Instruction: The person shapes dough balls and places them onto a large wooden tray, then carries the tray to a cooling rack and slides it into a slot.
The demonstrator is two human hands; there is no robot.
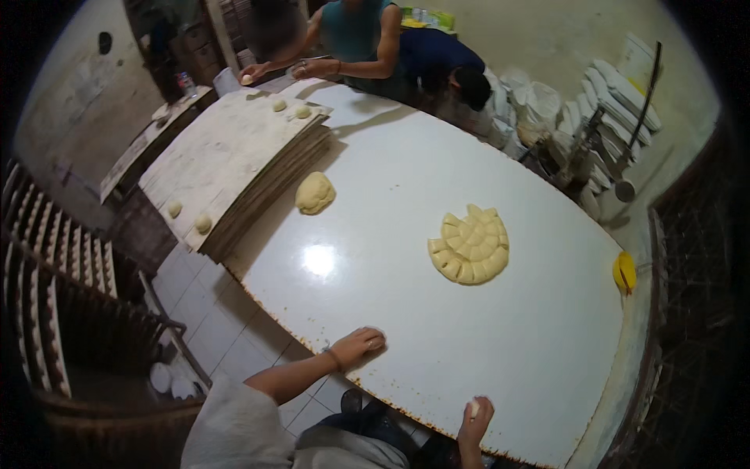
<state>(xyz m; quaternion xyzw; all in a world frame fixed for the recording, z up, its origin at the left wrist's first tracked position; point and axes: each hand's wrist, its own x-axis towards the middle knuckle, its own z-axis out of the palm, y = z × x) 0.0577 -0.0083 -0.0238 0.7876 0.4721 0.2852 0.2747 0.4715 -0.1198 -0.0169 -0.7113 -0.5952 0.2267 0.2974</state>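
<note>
Dough (469,245), cut, lies right of frame centre, nearer the left hand (359,347), curled, contents unclear; the right hand (478,419), below it, pinches a lump (474,409).

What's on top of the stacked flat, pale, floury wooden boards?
At least four small, round, pale-yellow dough balls: two near each end. Anything between the lower boards is covered from view.

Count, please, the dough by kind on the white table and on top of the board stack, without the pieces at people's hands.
Small dough balls: 4
Uncut dough lump: 1
Cut dough round: 1
Total: 6
</note>
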